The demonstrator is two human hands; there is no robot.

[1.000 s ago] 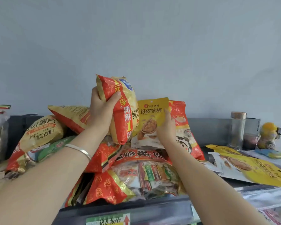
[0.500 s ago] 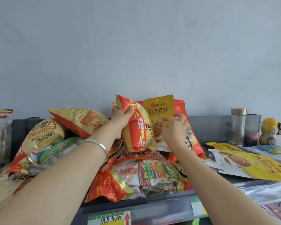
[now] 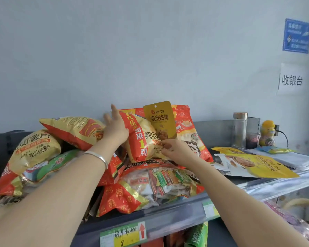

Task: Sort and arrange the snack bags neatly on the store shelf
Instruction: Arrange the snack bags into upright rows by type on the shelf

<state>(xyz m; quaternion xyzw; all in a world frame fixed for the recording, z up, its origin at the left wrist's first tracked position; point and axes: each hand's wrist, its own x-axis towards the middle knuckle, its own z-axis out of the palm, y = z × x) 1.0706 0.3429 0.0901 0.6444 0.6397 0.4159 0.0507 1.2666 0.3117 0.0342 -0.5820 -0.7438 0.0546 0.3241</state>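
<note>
Left hand (image 3: 115,130): fingers spread straight, palm pressed on the left edge of the upright red-and-yellow chip bag (image 3: 141,141). Right hand (image 3: 175,148) pinches the bottom of the yellow walnut pouch (image 3: 160,120), upright against that bag's front. Chip bag sits atop a clear-windowed red bag (image 3: 150,188) on the shelf (image 3: 177,215). Another red bag (image 3: 191,132) stands behind.

Shop: snack bags (image 3: 146,186) on shelf (image 3: 177,213), price tag (image 3: 123,235).

Chip bags (image 3: 34,150) and a red cracker bag (image 3: 146,191) fill the left and middle of the shelf (image 3: 177,215), an upright walnut pouch (image 3: 159,120) highest. Above them the way is free. At right a flat yellow pouch (image 3: 257,166) lies low, a glass bottle (image 3: 240,131) behind.
</note>
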